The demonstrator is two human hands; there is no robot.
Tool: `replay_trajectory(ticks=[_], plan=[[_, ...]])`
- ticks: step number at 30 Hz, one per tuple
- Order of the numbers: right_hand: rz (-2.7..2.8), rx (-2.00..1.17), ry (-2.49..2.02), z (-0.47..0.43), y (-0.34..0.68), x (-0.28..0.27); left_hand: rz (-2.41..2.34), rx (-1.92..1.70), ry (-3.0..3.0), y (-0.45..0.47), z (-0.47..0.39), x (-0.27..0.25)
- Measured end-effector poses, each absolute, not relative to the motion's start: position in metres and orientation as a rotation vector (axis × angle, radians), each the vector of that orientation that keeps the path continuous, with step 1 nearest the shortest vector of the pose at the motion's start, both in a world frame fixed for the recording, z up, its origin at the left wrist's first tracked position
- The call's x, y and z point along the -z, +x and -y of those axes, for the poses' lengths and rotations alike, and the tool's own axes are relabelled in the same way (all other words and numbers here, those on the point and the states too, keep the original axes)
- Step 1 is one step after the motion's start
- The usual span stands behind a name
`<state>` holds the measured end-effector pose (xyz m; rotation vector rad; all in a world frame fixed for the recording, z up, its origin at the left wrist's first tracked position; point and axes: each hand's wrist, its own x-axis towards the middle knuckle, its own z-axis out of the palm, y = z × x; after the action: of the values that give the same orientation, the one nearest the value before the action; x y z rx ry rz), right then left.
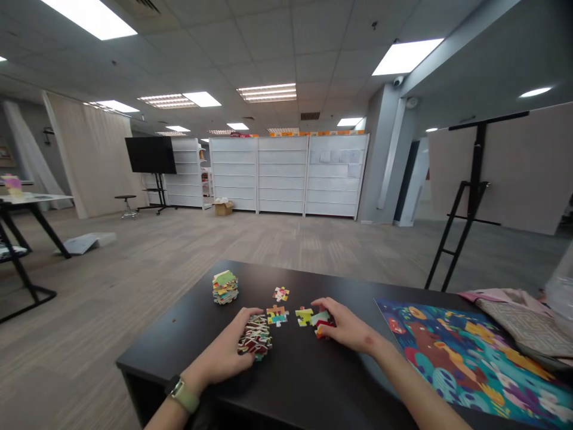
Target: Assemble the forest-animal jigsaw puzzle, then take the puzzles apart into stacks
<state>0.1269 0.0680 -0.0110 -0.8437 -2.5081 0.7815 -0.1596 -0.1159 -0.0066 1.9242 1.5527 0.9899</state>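
Observation:
My left hand (224,349) curls its thumb and fingers around a stack of jigsaw puzzle pieces (256,337) on the dark table. Thumb and fingers of my right hand (347,327) are closed about a red and pale green puzzle piece (323,319); how firmly it is held I cannot tell. Just left of it lies a yellow-green puzzle piece (304,316). Between my hands sits an orange and blue puzzle piece (277,315), with a pink and white puzzle piece (281,293) farther back. A second stack of puzzle pieces (225,286) stands at the back left.
A colourful picture sheet (474,358) covers the table's (188,325) right side, beside a patterned cloth bag (528,322). Beyond the table are a black easel stand (470,197), white shelving (282,176), a screen on a stand (151,155) and a cardboard box (223,208).

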Motion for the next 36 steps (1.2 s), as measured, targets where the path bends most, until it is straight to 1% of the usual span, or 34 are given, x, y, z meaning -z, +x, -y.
replay_trajectory(ticks=[2,6,10,13,19,24,28,32,36], plan=[[2.491,-0.784,-0.811,-0.066,0.115,0.012,-1.531,-0.992,1.936,-0.158,0.114,0.004],[2.56,-0.786,-0.893,-0.073,0.092,0.016,-1.51,-0.993,1.946,-0.154,0.113,-0.001],[2.629,-0.82,-0.917,-0.077,0.076,0.008,-1.49,-1.0,1.953,-0.157,0.114,0.0],[2.679,-0.825,-0.837,-0.066,0.061,-0.002,-1.479,-1.036,1.948,-0.159,0.114,0.002],[2.949,-0.69,-0.681,-0.055,0.019,-0.012,-1.477,-1.066,2.005,-0.161,0.119,0.003],[3.059,-0.702,-0.754,-0.064,-0.005,-0.016,-1.493,-1.08,1.995,-0.162,0.123,0.006],[3.113,-0.791,-0.846,-0.073,-0.009,-0.02,-1.493,-1.078,2.0,-0.162,0.122,0.007],[3.05,-0.838,-0.945,-0.088,-0.01,-0.019,-1.5,-1.063,1.997,-0.162,0.12,0.007],[2.808,-0.733,-1.02,-0.109,-0.017,-0.018,-1.531,-1.056,1.98,-0.162,0.12,0.008]])
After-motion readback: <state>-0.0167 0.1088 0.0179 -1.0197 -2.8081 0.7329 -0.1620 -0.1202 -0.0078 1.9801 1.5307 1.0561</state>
